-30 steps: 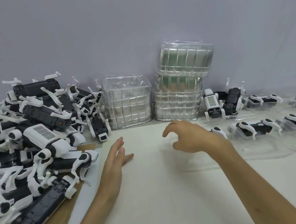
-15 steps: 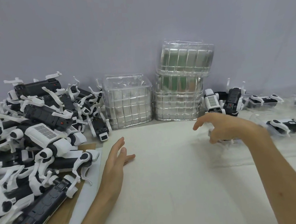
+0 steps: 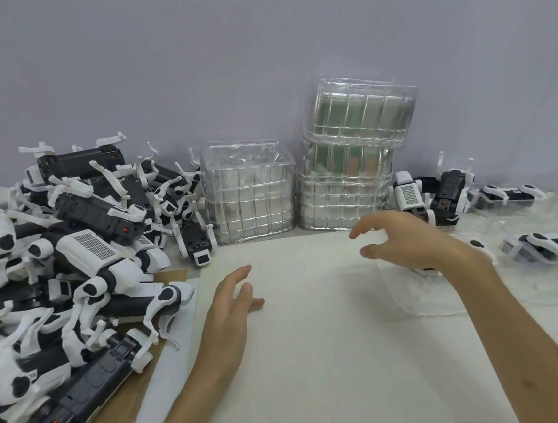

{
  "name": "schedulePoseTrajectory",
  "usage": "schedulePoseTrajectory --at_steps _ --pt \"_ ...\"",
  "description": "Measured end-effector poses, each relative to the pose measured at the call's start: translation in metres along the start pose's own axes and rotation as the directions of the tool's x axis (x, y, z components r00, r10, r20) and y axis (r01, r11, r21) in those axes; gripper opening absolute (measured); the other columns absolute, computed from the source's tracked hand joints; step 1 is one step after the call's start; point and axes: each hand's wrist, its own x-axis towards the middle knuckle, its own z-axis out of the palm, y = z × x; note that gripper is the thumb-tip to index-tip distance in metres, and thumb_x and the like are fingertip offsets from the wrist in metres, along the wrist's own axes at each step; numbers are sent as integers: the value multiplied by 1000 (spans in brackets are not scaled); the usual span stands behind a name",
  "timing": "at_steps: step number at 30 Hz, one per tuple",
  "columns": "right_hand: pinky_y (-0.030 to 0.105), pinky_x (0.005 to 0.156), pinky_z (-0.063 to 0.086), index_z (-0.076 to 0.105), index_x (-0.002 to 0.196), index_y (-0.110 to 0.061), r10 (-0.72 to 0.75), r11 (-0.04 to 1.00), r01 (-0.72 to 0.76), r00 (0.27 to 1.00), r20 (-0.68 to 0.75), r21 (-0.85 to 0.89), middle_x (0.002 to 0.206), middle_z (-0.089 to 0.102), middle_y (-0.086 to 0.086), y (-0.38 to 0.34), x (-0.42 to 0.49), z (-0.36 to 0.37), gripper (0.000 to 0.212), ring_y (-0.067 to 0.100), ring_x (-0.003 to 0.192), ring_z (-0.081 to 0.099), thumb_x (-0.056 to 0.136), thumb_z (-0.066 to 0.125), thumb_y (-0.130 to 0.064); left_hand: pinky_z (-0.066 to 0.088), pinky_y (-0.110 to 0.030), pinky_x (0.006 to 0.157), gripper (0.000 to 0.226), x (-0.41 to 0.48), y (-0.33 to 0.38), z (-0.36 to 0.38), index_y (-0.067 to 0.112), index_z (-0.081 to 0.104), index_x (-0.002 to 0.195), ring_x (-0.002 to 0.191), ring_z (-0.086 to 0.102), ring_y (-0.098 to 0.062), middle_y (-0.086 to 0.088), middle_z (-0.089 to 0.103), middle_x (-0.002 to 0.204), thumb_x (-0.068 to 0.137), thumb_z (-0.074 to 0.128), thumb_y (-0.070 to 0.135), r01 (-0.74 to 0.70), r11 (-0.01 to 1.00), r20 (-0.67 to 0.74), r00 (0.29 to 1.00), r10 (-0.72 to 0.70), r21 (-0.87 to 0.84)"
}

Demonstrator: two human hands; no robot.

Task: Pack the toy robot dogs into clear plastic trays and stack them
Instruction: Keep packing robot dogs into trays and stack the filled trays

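Observation:
A big heap of black-and-white toy robot dogs (image 3: 71,265) fills the left of the white table. Two stacks of clear plastic trays (image 3: 249,200) (image 3: 352,170) stand against the wall. My left hand (image 3: 232,304) lies flat with straight fingers beside the heap and holds nothing. My right hand (image 3: 406,243) hovers with loosely curled, spread fingers over a clear tray (image 3: 398,292); a dog in that tray (image 3: 426,270) is mostly hidden under my wrist. More dogs in trays (image 3: 547,247) lie at the right.
Two loose dogs (image 3: 409,195) (image 3: 450,195) stand by the taller stack. Brown cardboard (image 3: 120,417) lies under the heap at the front left. The grey wall (image 3: 256,60) closes the back. Bare tabletop (image 3: 319,361) stretches between my arms.
My right hand swung from the table's middle out to the right, then came back slightly left over the tray. My left hand has stayed put.

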Motion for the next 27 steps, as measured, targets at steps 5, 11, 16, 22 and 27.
schedulePoseTrajectory --at_steps 5,11,16,22,27 --pt "25 93 39 65 119 -30 -166 978 181 977 -137 100 125 61 -14 -26 7 19 28 7 115 54 93 67 -22 33 4 66 24 -3 5 1 39 58 116 83 64 10 -5 63 122 105 43 24 -19 999 1 1000 19 30" --pt "37 96 47 54 136 -25 -292 952 307 920 -260 19 127 61 -4 -89 54 43 43 17 115 58 95 64 -28 37 -1 68 24 -1 4 -1 35 61 111 83 67 2 7 60 119 104 46 17 -64 997 -11 998 64 43" --pt "47 106 38 45 143 -19 -323 945 277 865 -385 -172 146 49 2 -129 116 38 51 26 130 49 95 61 -19 38 -4 69 23 1 4 -3 32 62 107 83 68 0 13 56 116 104 46 16 -71 996 -9 997 71 62" --pt "45 107 26 60 120 -23 -181 970 132 954 -240 -206 124 65 3 -126 161 29 24 28 119 55 96 57 -20 38 -5 67 20 1 6 -7 25 64 104 79 67 2 5 61 110 103 46 14 -64 996 -28 997 66 66" --pt "45 111 26 67 111 -26 -199 979 194 893 -403 -54 115 68 -4 -131 155 15 20 24 117 58 94 57 -19 44 -12 66 23 4 6 -10 21 65 89 72 68 -4 3 70 89 101 49 11 -32 999 -32 999 32 -5"
